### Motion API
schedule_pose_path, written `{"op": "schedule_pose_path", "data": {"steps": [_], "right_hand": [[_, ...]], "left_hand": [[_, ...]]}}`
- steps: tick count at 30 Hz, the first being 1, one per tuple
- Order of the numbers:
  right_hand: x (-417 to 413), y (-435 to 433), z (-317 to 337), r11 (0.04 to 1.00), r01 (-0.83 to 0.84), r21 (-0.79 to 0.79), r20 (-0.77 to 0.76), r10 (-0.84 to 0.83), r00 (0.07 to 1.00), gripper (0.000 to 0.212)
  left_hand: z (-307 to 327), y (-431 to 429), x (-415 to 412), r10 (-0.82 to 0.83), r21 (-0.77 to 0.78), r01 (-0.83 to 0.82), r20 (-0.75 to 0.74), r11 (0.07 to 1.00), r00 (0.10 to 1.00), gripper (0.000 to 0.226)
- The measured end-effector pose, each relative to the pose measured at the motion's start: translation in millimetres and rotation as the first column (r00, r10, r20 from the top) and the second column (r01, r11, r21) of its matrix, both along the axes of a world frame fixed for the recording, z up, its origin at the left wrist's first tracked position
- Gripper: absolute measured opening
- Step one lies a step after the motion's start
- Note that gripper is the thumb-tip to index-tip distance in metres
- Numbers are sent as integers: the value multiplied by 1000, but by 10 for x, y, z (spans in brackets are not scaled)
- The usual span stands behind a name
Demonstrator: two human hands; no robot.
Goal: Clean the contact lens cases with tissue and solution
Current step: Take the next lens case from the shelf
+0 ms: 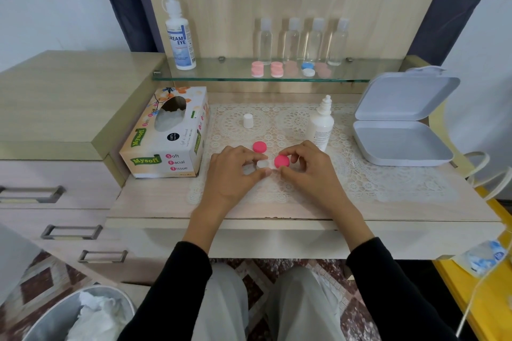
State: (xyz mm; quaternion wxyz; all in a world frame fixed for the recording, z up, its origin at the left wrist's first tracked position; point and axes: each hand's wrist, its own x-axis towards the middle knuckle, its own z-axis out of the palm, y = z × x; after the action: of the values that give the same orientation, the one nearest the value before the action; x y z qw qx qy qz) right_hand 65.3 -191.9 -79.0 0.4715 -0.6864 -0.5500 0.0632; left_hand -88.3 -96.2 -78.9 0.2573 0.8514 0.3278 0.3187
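On the lace mat, my left hand pinches the white base of a contact lens case between thumb and fingers. My right hand curls its fingers round the pink cap on the case's right side. A second pink cap lies loose on the mat just behind the case. An open solution bottle stands behind my right hand, and its white cap stands apart to the left. The Mysoft tissue box sits to the left of my left hand.
A glass shelf at the back holds a Dream Eye solution bottle, several clear bottles and several more lens cases. An open grey box lies at the right. A bin with used tissue stands on the floor at lower left.
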Motion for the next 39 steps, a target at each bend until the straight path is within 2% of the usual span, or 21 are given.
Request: {"op": "schedule_pose_path", "data": {"steps": [4,9,14,19,21,24,26,28,32,35,39], "right_hand": [[13,-2,19,1000,-22,1,-56,22,998,23],[49,28,10,997,76,-10,-77,-76,994,21],[66,197,41,961,229,-153,135,-209,968,26],[42,256,111,925,276,-260,252,-211,944,34],[38,236,122,928,268,-260,235,-208,950,37],[43,145,96,964,199,-174,72,-189,979,36],[52,34,84,989,118,-92,-47,-123,991,28],[38,-71,98,997,27,-66,-112,-34,993,31],[-5,-110,54,995,-2,-104,-26,-1,1000,48],[-7,-101,47,996,13,-83,-3,-13,1000,38],[-18,-124,60,998,27,-55,11,-26,1000,32]], "left_hand": [[7,-4,0,-3,8,3,-19,1000,1000,47],[21,-11,-7,-1,16,1,-11,1000,1000,43],[21,-22,-9,-2,8,2,-6,1000,1000,38],[23,-19,-3,1,23,-1,-12,1000,1000,28],[26,-20,-7,-3,21,4,-23,1000,1000,30],[38,-28,-10,4,24,-3,-33,1000,999,28],[49,-38,-9,7,35,-5,-34,999,999,28],[60,-42,-9,7,41,-5,-48,999,999,34],[54,-37,-14,25,50,-22,-58,999,998,31],[66,-52,-15,35,89,-29,-67,996,997,35],[80,-60,-39,47,111,-36,-102,993,994,52]]}}
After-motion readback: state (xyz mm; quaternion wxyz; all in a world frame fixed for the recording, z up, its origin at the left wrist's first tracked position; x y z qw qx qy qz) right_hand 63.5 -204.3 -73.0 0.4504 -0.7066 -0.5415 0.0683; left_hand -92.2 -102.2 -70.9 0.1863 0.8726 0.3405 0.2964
